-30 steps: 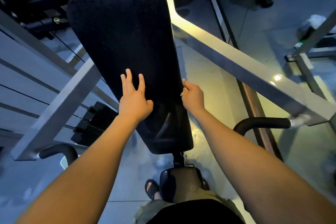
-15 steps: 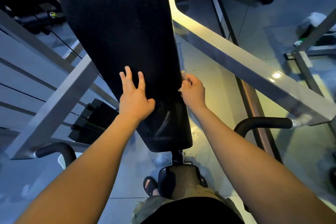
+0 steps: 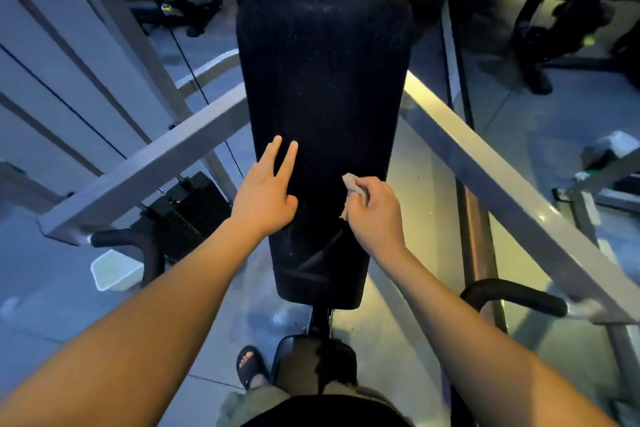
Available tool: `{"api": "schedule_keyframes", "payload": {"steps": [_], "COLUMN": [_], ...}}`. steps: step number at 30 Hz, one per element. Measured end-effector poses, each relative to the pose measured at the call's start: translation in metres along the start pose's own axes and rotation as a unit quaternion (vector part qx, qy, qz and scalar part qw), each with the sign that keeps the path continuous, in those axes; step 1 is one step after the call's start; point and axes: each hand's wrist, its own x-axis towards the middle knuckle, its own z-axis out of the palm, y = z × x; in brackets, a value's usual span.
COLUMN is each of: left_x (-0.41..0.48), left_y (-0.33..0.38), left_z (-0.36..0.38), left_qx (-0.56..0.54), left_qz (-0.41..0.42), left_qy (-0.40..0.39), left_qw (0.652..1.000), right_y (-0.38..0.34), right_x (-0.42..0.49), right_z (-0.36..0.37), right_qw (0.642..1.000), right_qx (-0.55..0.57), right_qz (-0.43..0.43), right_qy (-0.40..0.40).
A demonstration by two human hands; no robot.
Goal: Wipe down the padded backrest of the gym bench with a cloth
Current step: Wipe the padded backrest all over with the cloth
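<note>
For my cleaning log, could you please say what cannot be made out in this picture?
Head view, three things:
cloth: mostly hidden by the curled fingers of the right hand.
backrest: dark surface, wiped areas cannot be told.
seat: partly covered by the person's clothing.

Black padded backrest (image 3: 325,80), a bit creased near the lower end. Left hand (image 3: 265,194) lies flat on its left edge, and the right hand (image 3: 375,208) pinches a small pale cloth (image 3: 351,184) against it just beside. The shiny floor (image 3: 398,340) below has a sandalled foot (image 3: 251,369) and a white tub (image 3: 116,270) on it.
</note>
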Motion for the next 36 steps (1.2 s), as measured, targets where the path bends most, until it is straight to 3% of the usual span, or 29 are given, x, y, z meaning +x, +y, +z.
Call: {"api": "schedule_keyframes", "payload": {"steps": [2, 5, 10, 12, 14, 18, 21, 26, 28, 31, 36], "left_x": [-0.010, -0.023, -0.044, -0.052, -0.059, -0.065, -0.061, -0.049, -0.046, -0.047, -0.048], "left_y": [-0.018, -0.037, -0.062, -0.071, -0.079, -0.086, -0.080, -0.072, -0.069, -0.067, -0.066], "left_z": [0.000, 0.002, 0.008, 0.012, 0.015, 0.015, 0.009, -0.001, -0.001, 0.000, -0.001], "left_qx": [-0.048, -0.120, -0.129, -0.131, -0.139, -0.158, -0.172, -0.205, -0.202, -0.201, -0.189], "left_qz": [-0.060, -0.148, -0.181, -0.191, -0.199, -0.220, -0.215, -0.201, -0.195, -0.188, -0.171], "left_qy": [-0.004, -0.020, -0.038, -0.047, -0.050, -0.055, -0.056, -0.045, -0.050, -0.055, -0.051], "left_qw": [0.997, 0.981, 0.974, 0.972, 0.969, 0.961, 0.960, 0.957, 0.958, 0.960, 0.966], "right_y": [-0.031, -0.068, -0.077, -0.064, -0.054, -0.044, -0.062, -0.098, -0.075, -0.027, -0.017], "right_x": [0.018, 0.056, 0.079, 0.074, 0.069, 0.066, 0.067, 0.089, 0.086, 0.062, 0.047], "right_z": [0.004, 0.014, 0.055, 0.073, 0.081, 0.079, 0.066, 0.033, 0.034, 0.045, 0.036], "right_qw": [0.988, 0.939, 0.868, 0.857, 0.869, 0.820, 0.824, 0.853, 0.837, 0.811, 0.826], "right_qx": [-0.051, -0.127, -0.276, -0.315, -0.308, -0.343, -0.334, -0.317, -0.360, -0.408, -0.391], "right_qz": [-0.144, -0.319, -0.412, -0.407, -0.387, -0.451, -0.447, -0.415, -0.411, -0.418, -0.390], "right_qy": [-0.018, 0.001, 0.015, -0.006, -0.026, -0.077, -0.103, 0.010, 0.016, -0.025, -0.112]}}
